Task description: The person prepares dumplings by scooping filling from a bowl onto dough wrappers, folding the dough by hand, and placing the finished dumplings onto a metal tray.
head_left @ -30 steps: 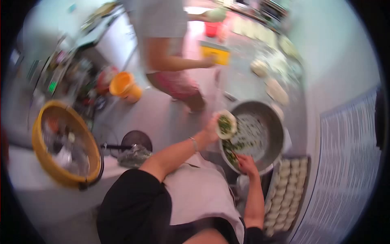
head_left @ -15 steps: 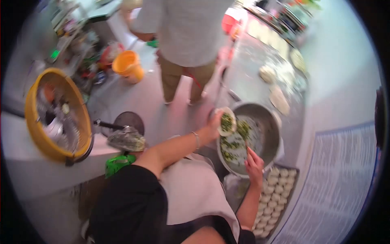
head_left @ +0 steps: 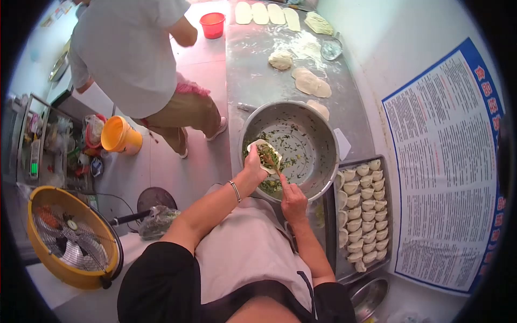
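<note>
My left hand (head_left: 254,166) is closed around the edge of a round dough wrapper (head_left: 260,143), which it holds up over the near left side of a big metal bowl (head_left: 335,148). Chopped green filling (head_left: 267,152) lies heaped on the wrapper. Fingers wrapped round its handle, my right hand (head_left: 294,201) grips a wooden spoon (head_left: 277,170). The spoon's tip presses into the filling on the wrapper; its exact shape is hidden. Bits of green filling are scattered over the bowl's bottom and wall.
Right of the bowl, a tray (head_left: 389,226) carries rows of dumplings (head_left: 368,205). Dough pieces (head_left: 311,82) and flour lie farther up the metal table (head_left: 245,70). A person (head_left: 129,59) stands at left, near a yellow bucket (head_left: 119,135). A yellow fan (head_left: 33,226) stands lower left.
The view has swung right. The spoon, earlier beside the wrapper with a clump of filling, is now on the wrapper, where more filling is heaped. The other person has turned and leans left.
</note>
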{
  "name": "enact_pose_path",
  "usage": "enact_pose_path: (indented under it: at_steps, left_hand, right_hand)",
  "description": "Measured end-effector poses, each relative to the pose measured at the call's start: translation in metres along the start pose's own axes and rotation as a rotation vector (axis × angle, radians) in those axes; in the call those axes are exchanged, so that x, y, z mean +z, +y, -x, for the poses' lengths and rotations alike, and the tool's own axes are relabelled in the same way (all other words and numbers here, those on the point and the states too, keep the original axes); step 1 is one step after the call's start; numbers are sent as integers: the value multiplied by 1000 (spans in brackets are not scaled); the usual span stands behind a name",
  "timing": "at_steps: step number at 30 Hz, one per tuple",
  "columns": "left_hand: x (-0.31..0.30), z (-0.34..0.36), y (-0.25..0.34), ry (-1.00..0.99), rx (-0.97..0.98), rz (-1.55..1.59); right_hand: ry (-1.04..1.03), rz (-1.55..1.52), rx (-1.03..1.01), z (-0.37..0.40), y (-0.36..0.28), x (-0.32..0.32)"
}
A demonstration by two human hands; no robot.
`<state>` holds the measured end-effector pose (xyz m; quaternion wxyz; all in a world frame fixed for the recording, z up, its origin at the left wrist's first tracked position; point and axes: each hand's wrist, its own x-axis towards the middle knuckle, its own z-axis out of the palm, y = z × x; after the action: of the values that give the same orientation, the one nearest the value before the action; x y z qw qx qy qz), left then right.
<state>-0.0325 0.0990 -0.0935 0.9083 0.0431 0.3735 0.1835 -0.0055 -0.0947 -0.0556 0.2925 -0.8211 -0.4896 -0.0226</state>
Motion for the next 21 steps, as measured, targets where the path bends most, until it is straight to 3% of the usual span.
enact_pose_path:
  at_steps: [5,8,11,14,17,21]
  left_hand:
    - [-6,1,4,-123,-66,-49]
    - [-5,11,20,-267,-101,-112]
    - [-19,2,29,-320,-120,-119]
    - [-15,12,31,-261,-98,-140]
    - [-12,18,33,-343,-129,-113]
    - [3,38,35,-370,-180,-87]
  right_hand:
    - [-80,-100,117,-4,4,-16]
    - [10,-21,61,-12,8,-41]
    - [-67,255,-42,-14,18,-60]
    - [-143,335,11,-9,36,-56]
    - [-384,367,110,0,50,-28]
    - [-115,247,-95,-19,26,-24]
